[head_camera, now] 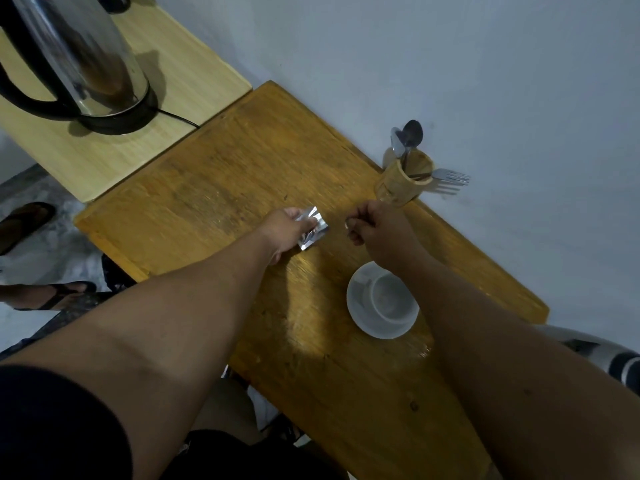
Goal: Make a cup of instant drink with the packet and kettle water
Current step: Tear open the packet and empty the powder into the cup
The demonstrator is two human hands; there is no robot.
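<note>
A small silver foil packet [313,228] is pinched in my left hand [285,230] just above the wooden table [214,188]. My right hand [375,226] is closed a short way to the right of it, with what looks like a tiny silvery scrap between its fingertips. A white cup [393,301] stands on a white saucer [360,313] under my right forearm; its inside looks empty. The steel kettle [76,53] sits on its black base at the far left, on a lighter wooden surface.
A wooden holder [405,183] with spoons and a fork stands against the wall beyond my right hand. The kettle's black cord [180,117] runs toward the table. Sandals and a foot are on the floor at left.
</note>
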